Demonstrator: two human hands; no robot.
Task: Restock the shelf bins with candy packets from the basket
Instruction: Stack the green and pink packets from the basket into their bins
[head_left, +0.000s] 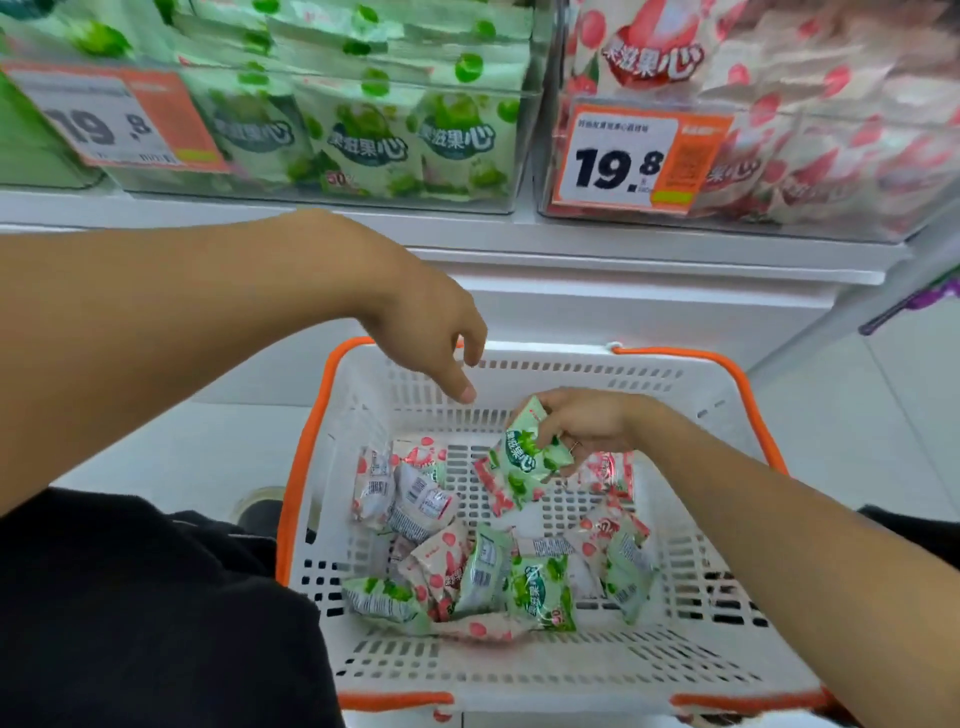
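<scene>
A shop: price tags (641, 158) on stocked shelf bins (332, 104)

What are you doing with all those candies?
A person is restocking candy. The right hand grips a green packet above the white basket, where more green and pink packets lie. The left hand hovers over the basket, holding nothing. On the shelf above, the green bin is left and the pink bin right.

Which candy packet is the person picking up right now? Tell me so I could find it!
Look at the white basket with orange handles, on the floor below the shelf. Near its far side the right hand holds one green packet lifted above the pile. It is the only packet gripped in fingers; all the others, pink and green, lie loose on the basket's bottom.
</scene>
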